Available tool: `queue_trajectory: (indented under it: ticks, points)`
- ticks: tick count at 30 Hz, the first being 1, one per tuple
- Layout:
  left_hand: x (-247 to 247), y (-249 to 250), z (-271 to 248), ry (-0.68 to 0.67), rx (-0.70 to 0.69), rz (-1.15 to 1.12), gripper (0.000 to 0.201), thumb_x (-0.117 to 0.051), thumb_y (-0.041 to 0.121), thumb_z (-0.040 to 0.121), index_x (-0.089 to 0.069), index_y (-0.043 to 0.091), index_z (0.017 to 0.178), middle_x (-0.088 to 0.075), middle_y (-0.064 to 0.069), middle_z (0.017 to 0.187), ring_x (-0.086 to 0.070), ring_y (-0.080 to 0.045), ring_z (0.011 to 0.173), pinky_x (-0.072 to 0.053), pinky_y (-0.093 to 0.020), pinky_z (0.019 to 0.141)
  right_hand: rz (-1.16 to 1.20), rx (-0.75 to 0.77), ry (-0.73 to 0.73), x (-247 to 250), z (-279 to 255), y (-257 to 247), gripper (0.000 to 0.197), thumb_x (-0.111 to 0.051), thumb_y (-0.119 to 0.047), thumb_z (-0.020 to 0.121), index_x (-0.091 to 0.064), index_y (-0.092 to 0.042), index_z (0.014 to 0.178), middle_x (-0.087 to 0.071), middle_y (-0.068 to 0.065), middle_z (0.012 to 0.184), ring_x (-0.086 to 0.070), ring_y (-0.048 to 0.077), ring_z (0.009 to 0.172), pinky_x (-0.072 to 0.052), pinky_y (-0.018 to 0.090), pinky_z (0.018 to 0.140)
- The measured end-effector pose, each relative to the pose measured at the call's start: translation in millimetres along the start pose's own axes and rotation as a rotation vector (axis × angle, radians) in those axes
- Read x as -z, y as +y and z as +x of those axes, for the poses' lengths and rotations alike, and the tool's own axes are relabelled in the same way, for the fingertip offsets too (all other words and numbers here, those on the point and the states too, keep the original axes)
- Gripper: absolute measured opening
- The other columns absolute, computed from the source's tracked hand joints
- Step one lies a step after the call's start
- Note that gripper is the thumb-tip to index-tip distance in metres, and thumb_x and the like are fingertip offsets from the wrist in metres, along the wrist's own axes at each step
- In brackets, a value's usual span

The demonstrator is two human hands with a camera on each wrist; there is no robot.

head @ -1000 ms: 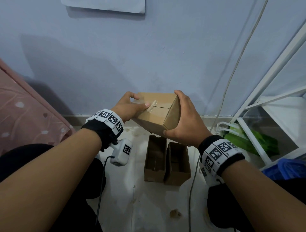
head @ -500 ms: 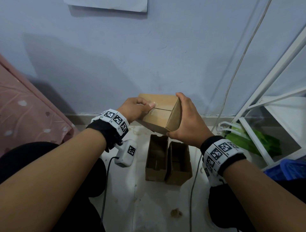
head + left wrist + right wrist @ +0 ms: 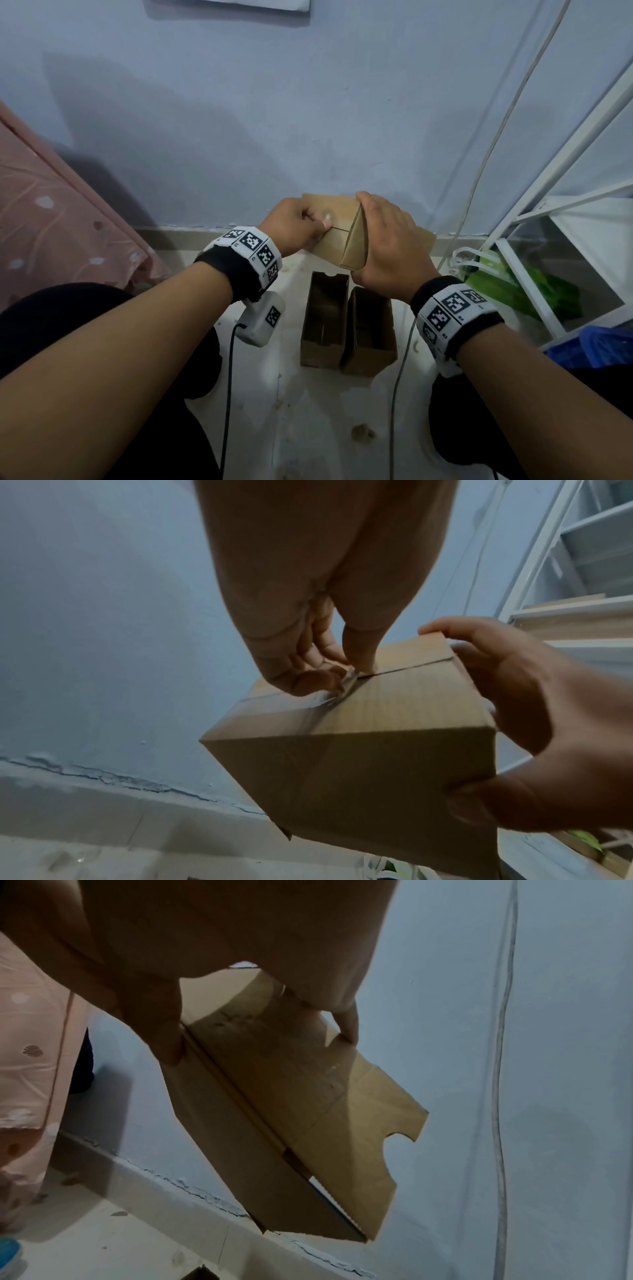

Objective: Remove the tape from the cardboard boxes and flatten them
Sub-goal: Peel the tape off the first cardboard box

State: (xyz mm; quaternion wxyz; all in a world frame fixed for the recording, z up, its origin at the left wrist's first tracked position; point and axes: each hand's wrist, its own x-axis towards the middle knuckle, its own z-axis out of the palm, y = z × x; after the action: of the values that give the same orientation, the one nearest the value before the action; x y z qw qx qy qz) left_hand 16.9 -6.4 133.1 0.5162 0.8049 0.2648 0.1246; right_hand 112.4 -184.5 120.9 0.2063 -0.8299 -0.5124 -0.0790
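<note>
Cardboard box (image 3: 337,236) held in the air near the wall, above two open boxes (image 3: 346,329) on the floor. Right hand (image 3: 387,246) spread wide around its end, thumb underneath, fingers over the top edge. Left hand (image 3: 301,653) pinches a clear tape strip (image 3: 342,688) between thumb and curled fingers at the flap seam; tape partly lifted, rest stuck down the side.

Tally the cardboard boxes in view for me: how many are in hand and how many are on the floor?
Cardboard box held in the air, tape being peeled: 1, gripped by the right hand while the left hand pinches the clear tape.
Open cardboard boxes on the floor, side by side: 2.
Total: 3 boxes.
</note>
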Motion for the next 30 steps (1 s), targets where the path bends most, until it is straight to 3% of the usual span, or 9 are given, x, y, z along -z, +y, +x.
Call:
queue_trajectory:
  ticks: [5, 10, 13, 15, 17, 19, 22, 26, 30]
  points:
    - [-0.3, 2.7, -2.6, -0.041, 0.046, -0.062, 0.018, -0.077, 0.001, 0.086, -0.063, 0.011, 0.089, -0.064, -0.002, 0.068, -0.063, -0.006, 0.051, -0.054, -0.027, 0.060, -0.019, 0.002, -0.031, -4.1, -2.4, 3.9, 0.116, -0.083, -0.036, 0.058, -0.027, -0.009, 0.156, -0.044, 0.010, 0.148, -0.044, 0.032, 0.135, -0.038, 0.059, 0.108]
    - [-2.9, -1.1, -2.4, -0.050, 0.063, -0.060, 0.024, -0.086, 0.016, 0.080, -0.069, 0.003, 0.090, -0.064, -0.001, 0.068, -0.063, -0.014, 0.062, -0.057, -0.029, 0.066, -0.018, 0.021, -0.017, -7.4, -3.2, 6.1, 0.114, -0.085, -0.035, 0.059, -0.029, -0.008, 0.155, -0.046, 0.010, 0.147, -0.047, 0.032, 0.132, -0.040, 0.059, 0.106]
    - [-0.4, -2.1, -1.4, -0.012, 0.067, -0.058, 0.014, -0.080, 0.005, 0.085, -0.069, 0.007, 0.078, -0.065, -0.007, 0.062, -0.061, -0.017, 0.056, -0.058, -0.032, 0.066, 0.017, 0.013, -0.015, -8.6, -3.6, 8.1, 0.117, -0.085, -0.035, 0.058, -0.026, -0.010, 0.156, -0.043, 0.009, 0.149, -0.044, 0.032, 0.135, -0.038, 0.061, 0.109]
    - [2.6, -2.7, -1.4, 0.018, 0.096, -0.115, 0.015, -0.072, -0.004, 0.089, -0.068, 0.004, 0.077, -0.066, -0.017, 0.070, -0.060, -0.020, 0.057, -0.059, -0.032, 0.064, 0.044, -0.007, -0.004, -8.6, -4.1, 9.1, 0.119, -0.086, -0.034, 0.057, -0.025, -0.011, 0.157, -0.042, 0.009, 0.150, -0.044, 0.032, 0.135, -0.037, 0.060, 0.111]
    - [5.7, -4.0, -0.3, 0.052, 0.098, -0.093, 0.016, -0.067, -0.008, 0.089, -0.073, 0.004, 0.081, -0.070, -0.022, 0.079, -0.061, -0.020, 0.061, -0.060, -0.035, 0.073, 0.053, -0.011, -0.002, -9.0, -4.5, 9.1, 0.120, -0.087, -0.034, 0.057, -0.025, -0.012, 0.157, -0.041, 0.008, 0.151, -0.043, 0.031, 0.136, -0.036, 0.060, 0.112]
    - [5.9, -4.1, 0.2, 0.064, 0.075, 0.017, 0.027, -0.059, -0.009, 0.089, -0.079, 0.010, 0.089, -0.074, -0.012, 0.087, -0.064, -0.018, 0.072, -0.058, -0.034, 0.082, 0.046, -0.004, -0.008, -10.2, -4.4, 8.3, 0.120, -0.087, -0.035, 0.058, -0.024, -0.012, 0.157, -0.041, 0.008, 0.151, -0.043, 0.031, 0.136, -0.036, 0.060, 0.112]
    - [0.9, 2.1, -4.6, 0.021, 0.026, 0.180, 0.034, -0.052, -0.004, 0.089, -0.080, 0.010, 0.102, -0.072, -0.002, 0.094, -0.064, -0.019, 0.093, -0.053, -0.031, 0.089, 0.043, -0.008, 0.005, -11.7, -2.8, 7.1, 0.118, -0.085, -0.032, 0.057, -0.026, -0.011, 0.157, -0.042, 0.008, 0.150, -0.044, 0.031, 0.136, -0.036, 0.060, 0.111]
    - [-6.6, 12.0, -8.6, -0.106, 0.097, 0.210, 0.019, -0.046, 0.007, 0.095, -0.060, 0.009, 0.082, -0.054, -0.007, 0.079, -0.048, -0.025, 0.076, -0.039, -0.031, 0.063, -0.006, -0.001, 0.012, -14.3, -1.5, 7.2, 0.114, -0.083, -0.035, 0.058, -0.027, -0.011, 0.155, -0.045, 0.009, 0.148, -0.046, 0.031, 0.134, -0.038, 0.061, 0.108]
    - [-20.4, 12.6, -8.7, -0.186, 0.275, -0.282, 0.032, -0.036, 0.030, 0.108, -0.062, 0.013, 0.101, -0.065, -0.005, 0.105, -0.062, -0.015, 0.090, -0.048, -0.027, 0.080, -0.070, 0.021, -0.014, -17.9, -1.8, 4.6, 0.116, -0.085, -0.037, 0.059, -0.025, -0.012, 0.155, -0.044, 0.009, 0.149, -0.044, 0.030, 0.136, -0.038, 0.062, 0.107]
